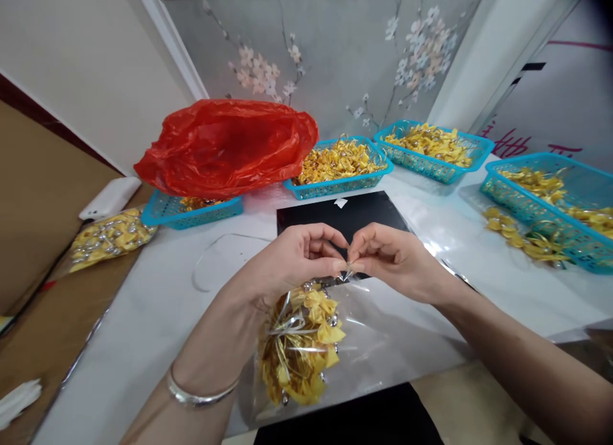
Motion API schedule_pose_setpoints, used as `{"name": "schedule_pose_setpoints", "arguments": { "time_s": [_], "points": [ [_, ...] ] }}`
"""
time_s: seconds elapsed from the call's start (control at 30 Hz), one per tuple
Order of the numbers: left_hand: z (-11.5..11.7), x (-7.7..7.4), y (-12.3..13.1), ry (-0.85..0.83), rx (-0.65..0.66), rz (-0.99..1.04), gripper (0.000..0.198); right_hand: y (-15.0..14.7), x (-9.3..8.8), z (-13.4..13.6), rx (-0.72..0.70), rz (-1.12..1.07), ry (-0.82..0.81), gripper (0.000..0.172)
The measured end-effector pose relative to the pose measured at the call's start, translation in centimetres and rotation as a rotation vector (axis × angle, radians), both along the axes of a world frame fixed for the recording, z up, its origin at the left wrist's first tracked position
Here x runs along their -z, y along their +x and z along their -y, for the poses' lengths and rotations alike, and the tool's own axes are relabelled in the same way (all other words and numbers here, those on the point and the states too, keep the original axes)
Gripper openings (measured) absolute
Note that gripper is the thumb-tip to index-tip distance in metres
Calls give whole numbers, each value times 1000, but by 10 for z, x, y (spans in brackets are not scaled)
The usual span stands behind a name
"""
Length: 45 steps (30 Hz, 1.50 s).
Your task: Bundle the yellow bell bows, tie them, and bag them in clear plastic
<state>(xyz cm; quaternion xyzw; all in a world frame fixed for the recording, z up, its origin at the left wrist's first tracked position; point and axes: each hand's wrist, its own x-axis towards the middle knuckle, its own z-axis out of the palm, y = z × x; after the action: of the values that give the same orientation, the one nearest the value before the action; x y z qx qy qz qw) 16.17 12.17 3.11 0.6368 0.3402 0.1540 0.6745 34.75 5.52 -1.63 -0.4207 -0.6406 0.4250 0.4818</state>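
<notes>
My left hand (316, 253) and my right hand (390, 256) meet over the table, fingertips almost touching. Both are closed in a pinch on a clear plastic bag (347, 276), whose film glints just below the fingers. Under my left wrist lies a bundle of yellow ribbon bows (301, 346) with small silver bells and gold cords, tied with a pale ribbon. Light reflects off the clear film over the bundle. Just beyond my hands a black flat sheet (306, 216) rests on the table, with a small white scrap (340, 203) on it.
Blue baskets with yellow bows stand at the back left (191, 220), back middle (335, 188), back right (426, 167) and right (541, 205). A red plastic bag (230, 148) covers part of the left basket. Loose bows (522, 237) and scissors-like metal (457, 276) lie on the right.
</notes>
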Motion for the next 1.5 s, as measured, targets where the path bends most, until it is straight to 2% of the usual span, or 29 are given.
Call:
{"name": "schedule_pose_setpoints", "arguments": {
  "time_s": [0.27, 0.43, 0.57, 0.93, 1.1, 1.33, 1.5],
  "points": [
    [4, -3, -2, 17, -9, 18, 17, -4, -2, 3, -6, -35, 14, 9],
    [5, -4, -5, -61, -11, 41, 26, -4, -4, 5, -10, -73, -14, 8],
    [6, -2, -7, -74, -56, 42, 25, -5, -4, 5, 4, -68, -35, 9],
    [9, -3, -8, 54, -80, 13, 13, -9, -9, 4, 29, -73, -67, 10],
    [10, -4, -9, 67, -70, -13, 14, -10, -8, 5, 18, -31, 10, 7],
    [8, -5, -6, 45, -17, -16, 17, -10, -11, 5, -13, 129, 94, 14],
    [3, -6, -12, 19, 78, -54, 24, -5, -13, 0, -65, 262, 260, 14]
  ]
}}
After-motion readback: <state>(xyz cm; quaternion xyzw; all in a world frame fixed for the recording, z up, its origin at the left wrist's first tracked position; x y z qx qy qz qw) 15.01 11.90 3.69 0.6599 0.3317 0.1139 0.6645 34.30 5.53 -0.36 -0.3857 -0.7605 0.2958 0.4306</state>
